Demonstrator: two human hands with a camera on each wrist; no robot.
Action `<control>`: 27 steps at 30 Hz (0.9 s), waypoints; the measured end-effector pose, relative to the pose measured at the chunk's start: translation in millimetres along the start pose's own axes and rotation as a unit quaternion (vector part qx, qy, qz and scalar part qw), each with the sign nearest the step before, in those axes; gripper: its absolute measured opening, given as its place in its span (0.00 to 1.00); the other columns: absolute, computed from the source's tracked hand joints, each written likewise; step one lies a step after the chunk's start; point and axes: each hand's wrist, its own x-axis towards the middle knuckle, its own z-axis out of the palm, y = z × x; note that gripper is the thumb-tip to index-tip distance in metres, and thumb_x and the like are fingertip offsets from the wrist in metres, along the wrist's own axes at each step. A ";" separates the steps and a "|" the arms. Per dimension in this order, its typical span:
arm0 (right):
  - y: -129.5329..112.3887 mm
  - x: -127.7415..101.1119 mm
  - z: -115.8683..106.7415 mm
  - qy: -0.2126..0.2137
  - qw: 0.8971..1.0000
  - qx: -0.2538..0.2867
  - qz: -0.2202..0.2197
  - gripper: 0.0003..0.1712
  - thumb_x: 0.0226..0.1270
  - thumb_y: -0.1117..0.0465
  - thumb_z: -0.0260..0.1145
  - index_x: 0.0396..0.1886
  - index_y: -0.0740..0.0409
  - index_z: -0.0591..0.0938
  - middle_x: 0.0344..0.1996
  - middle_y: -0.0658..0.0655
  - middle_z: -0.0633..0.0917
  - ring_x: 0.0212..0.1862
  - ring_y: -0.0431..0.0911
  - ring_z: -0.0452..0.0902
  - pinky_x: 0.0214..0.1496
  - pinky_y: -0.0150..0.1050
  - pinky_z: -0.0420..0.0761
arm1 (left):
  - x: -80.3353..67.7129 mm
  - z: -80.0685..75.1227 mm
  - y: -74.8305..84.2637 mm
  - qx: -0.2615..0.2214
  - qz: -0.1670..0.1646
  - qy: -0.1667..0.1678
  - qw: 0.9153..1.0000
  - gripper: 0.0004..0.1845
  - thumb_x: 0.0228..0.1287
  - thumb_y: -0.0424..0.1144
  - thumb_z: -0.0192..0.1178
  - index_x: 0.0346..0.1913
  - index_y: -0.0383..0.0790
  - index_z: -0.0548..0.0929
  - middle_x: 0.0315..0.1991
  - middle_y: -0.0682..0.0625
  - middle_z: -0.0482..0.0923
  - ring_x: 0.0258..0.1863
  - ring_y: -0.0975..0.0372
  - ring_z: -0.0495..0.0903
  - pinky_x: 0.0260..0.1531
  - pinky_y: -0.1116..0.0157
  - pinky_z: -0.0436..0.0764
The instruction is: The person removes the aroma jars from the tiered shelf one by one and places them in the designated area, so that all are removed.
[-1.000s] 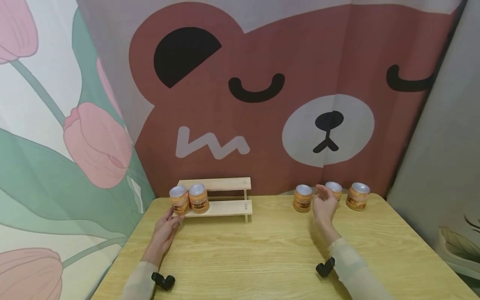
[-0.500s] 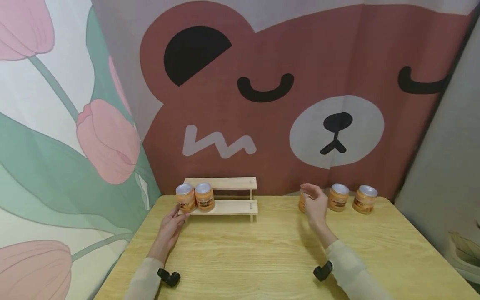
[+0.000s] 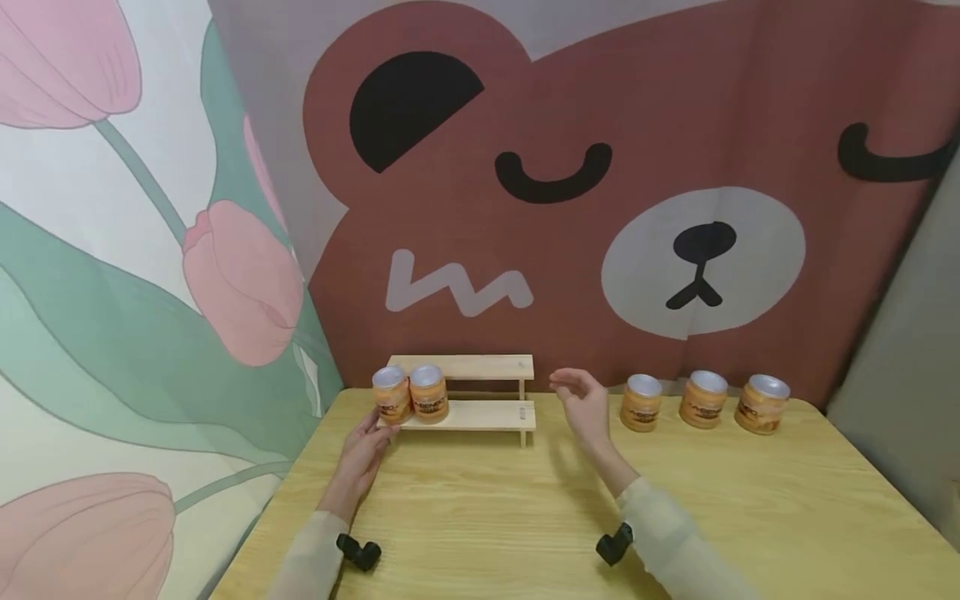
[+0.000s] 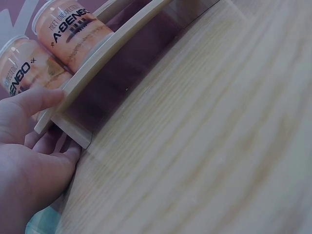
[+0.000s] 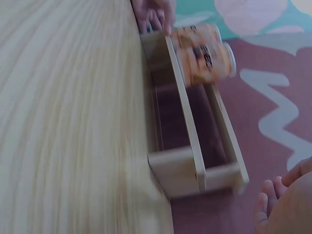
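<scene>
A two-step wooden shelf point(image 3: 480, 414) stands at the back left of the table, two orange cans side by side on the left of its lower step: an outer can point(image 3: 392, 398) and an inner can point(image 3: 428, 395). My left hand point(image 3: 363, 454) holds the lower step's left end, thumb on the front edge and fingers under the board, as the left wrist view shows. Between the shelf and the loose cans, my right hand point(image 3: 587, 410) is raised with loosely bent fingers and nothing in it. Seen from the right wrist, the shelf's right end point(image 5: 175, 170) is nearest that hand.
Three more orange cans, a left one point(image 3: 642, 403), a middle one point(image 3: 703, 400) and a right one point(image 3: 762, 405), stand spaced apart at the back right of the table point(image 3: 480, 517). Behind the table hangs a bear-print cloth point(image 3: 570, 283); a tulip-print cloth point(image 3: 247, 275) is on the left.
My right hand has moved left, past the row of loose cans toward the shelf. The left hand keeps its hold. The head view has turned slightly to the left.
</scene>
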 end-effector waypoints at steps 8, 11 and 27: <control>10.8 -9.9 42.7 -0.067 0.996 0.003 0.058 0.09 0.70 0.74 0.64 0.47 0.70 0.85 0.44 0.64 0.87 0.49 0.59 0.82 0.49 0.40 0.82 | 0.9 3.0 -2.8 0.002 0.006 0.005 1.000 0.46 0.65 0.22 0.61 0.81 0.35 0.50 0.78 0.41 0.52 0.30 0.68 0.67 0.31 0.73 0.69; -5.2 -16.9 59.7 -0.079 0.995 0.014 0.063 0.09 0.69 0.76 0.64 0.47 0.72 0.84 0.44 0.67 0.86 0.49 0.60 0.82 0.48 0.38 0.82 | 0.3 1.0 -2.1 -0.002 0.009 0.004 1.000 0.46 0.65 0.21 0.61 0.81 0.35 0.50 0.77 0.42 0.54 0.30 0.68 0.67 0.31 0.73 0.68; 27.5 -16.0 122.6 -0.065 0.996 0.032 0.053 0.12 0.66 0.68 0.73 0.47 0.65 0.85 0.46 0.65 0.85 0.46 0.52 0.82 0.44 0.39 0.83 | 0.3 -0.5 -0.8 0.004 -0.008 0.013 1.000 0.46 0.65 0.23 0.63 0.82 0.39 0.51 0.79 0.46 0.50 0.26 0.69 0.65 0.34 0.72 0.70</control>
